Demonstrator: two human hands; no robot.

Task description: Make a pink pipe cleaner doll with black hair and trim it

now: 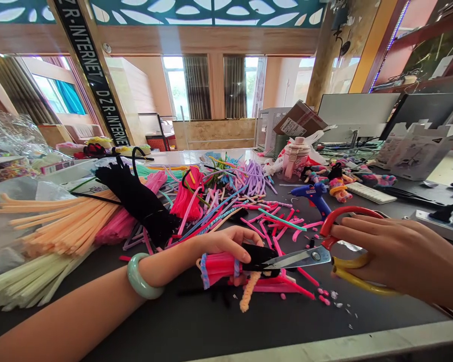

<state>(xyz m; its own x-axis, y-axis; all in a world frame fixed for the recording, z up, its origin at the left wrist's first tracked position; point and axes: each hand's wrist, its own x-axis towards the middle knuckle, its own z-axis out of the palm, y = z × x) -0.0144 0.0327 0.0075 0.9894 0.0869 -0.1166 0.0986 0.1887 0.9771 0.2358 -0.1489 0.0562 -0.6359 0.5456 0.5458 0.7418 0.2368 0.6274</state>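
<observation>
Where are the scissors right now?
In the head view, the scissors are right of centre in the right hand, blades at the pink-and-black craft piece in the left hand.

Bright windows (pixel 178 85) glare behind, while the edges look stretched.

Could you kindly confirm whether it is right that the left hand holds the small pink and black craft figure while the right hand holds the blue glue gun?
Not quite: the head view shows the right hand holding scissors, while the blue glue gun rests on the table. The left hand does hold the small pink and black craft figure.
</observation>
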